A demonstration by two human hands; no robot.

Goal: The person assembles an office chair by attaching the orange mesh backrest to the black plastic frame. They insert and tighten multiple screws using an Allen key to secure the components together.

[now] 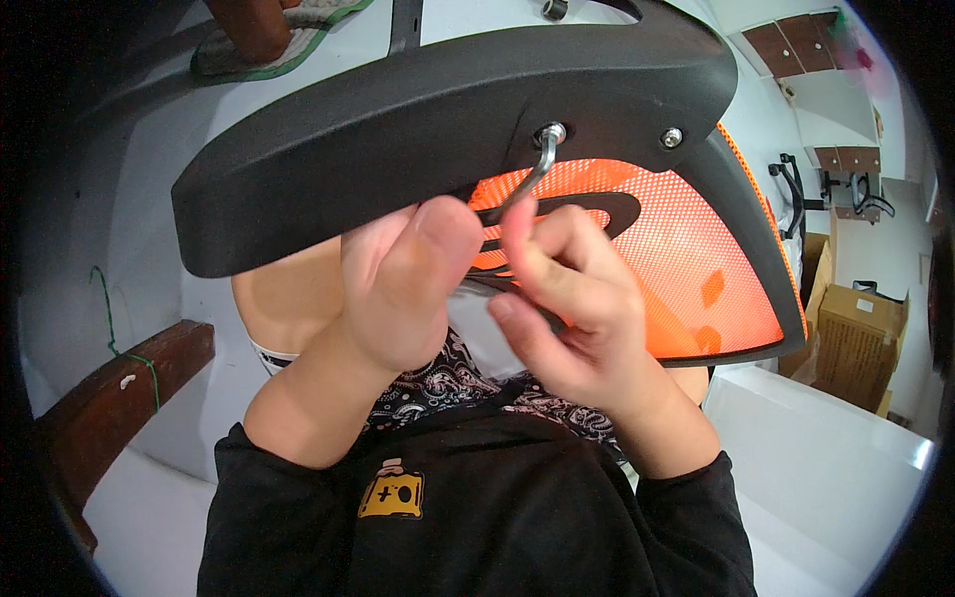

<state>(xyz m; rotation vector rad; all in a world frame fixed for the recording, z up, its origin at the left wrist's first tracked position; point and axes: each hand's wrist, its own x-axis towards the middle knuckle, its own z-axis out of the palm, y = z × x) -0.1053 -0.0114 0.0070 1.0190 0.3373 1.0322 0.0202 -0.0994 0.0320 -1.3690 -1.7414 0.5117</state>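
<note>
A black curved chair armrest (pixel 398 139) lies across the view in front of me. My left hand (pixel 403 289) grips its lower edge; the thumb shows, while the other fingers are mostly hidden behind the armrest. A bent metal hex key (pixel 546 159) sits with one end in a bolt hole on the armrest's side. At its free end, my right hand (pixel 587 308) has the index fingertip against the key, with the thumb lower down and apart from it. A silver bolt (pixel 672 137) sits in the second hole, to the right. Behind is the orange mesh backrest (pixel 711 259) in its black frame.
A brown wooden arm (pixel 129 398) with green string stands at the left. Someone's foot in a slipper (pixel 254 50) is at the top left. Beyond a white surface (pixel 806 458) on the right are cardboard boxes (pixel 856 338) and a black chair base (pixel 791 194).
</note>
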